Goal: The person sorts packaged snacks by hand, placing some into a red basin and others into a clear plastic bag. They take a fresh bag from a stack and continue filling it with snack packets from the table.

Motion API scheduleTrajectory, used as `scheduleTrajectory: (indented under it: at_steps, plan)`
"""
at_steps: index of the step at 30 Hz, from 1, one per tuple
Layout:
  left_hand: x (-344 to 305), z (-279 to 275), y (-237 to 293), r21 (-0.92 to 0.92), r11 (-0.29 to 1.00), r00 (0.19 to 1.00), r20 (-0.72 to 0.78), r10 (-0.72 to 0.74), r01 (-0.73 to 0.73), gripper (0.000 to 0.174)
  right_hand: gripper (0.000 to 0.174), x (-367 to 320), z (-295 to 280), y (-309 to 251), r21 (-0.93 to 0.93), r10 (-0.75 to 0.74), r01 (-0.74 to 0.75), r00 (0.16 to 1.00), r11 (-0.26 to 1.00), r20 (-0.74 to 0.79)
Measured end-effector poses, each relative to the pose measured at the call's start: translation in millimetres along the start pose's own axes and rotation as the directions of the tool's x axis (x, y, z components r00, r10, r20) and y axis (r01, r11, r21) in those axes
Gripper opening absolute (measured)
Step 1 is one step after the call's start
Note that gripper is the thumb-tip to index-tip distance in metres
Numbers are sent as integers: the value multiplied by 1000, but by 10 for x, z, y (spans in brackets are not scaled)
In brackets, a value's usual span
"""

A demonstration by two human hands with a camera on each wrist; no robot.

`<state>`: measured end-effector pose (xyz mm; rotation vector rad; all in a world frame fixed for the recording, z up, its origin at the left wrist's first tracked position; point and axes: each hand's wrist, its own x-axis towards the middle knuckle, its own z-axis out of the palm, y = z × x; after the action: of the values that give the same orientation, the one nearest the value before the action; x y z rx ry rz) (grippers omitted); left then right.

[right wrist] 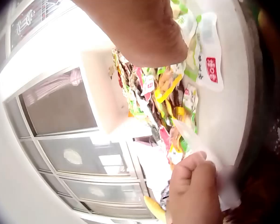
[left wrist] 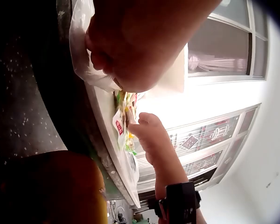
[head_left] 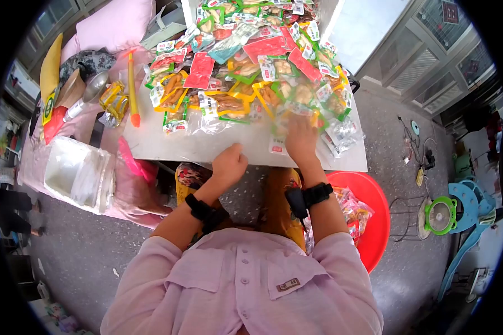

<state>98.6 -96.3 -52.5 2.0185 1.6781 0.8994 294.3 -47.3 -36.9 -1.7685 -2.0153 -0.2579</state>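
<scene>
My left hand [head_left: 230, 166], fingers curled, pinches a clear plastic bag [right wrist: 191, 137] near the table's front edge. In the left wrist view the translucent bag [left wrist: 81, 44] hangs around those fingers. My right hand [head_left: 303, 139] is at the front of a heap of snack packets [head_left: 243, 72], holding a blurred, see-through snack packet [head_left: 300, 100]; its fingertips are partly hidden. Beside that hand, a white packet with a red label [right wrist: 210, 60] lies on the table. The heap mixes green-, yellow- and red-edged vacuum packets and spills from a white box [right wrist: 100, 88].
A red basin [head_left: 377, 223] with more packets stands below the table's right front corner. At left, a white foam box [head_left: 75, 173] sits on pink cloth, near a yellow stick with an orange tip [head_left: 132, 92]. A green fan [head_left: 440, 215] stands on the floor at right.
</scene>
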Motion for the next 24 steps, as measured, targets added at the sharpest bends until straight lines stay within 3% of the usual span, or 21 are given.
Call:
scheduleTrajectory:
  at_steps: [5,8,11,13,14,16,17,22,24]
  plan:
    - [19,1,20,25,1000,999,31,-10,10,10,17,15,104,194,-33,-30,35,992,999,119]
    - [28,3,1,35,999,999,32,1,-2,11,13,-41,-158,205,87,-56,55,998,995,16]
    - [18,26,-8,58,998,999,43,-1,-2,14,7,-111,-510,206,323,54,51,950,945,-309]
    - [15,10,32,18,1000,999,39,-10,9,10,7,-157,-694,234,616,343,-133,909,776,-236]
    - [20,27,24,40,999,999,37,-11,10,11,10,-196,-696,317,680,392,-159,897,716,-202]
    - [29,61,-3,86,996,999,31,-15,12,15,10,-236,-737,248,961,544,-245,827,126,140]
    - [26,73,-6,83,997,1000,28,-11,9,15,10,-260,-749,219,943,526,-257,784,-209,330]
    - [18,94,36,58,998,999,11,33,-34,13,10,-431,-566,44,851,384,-308,790,-425,478]
    - [21,95,36,26,1000,1000,7,13,-14,12,11,-516,-440,39,830,325,-337,803,-444,499]
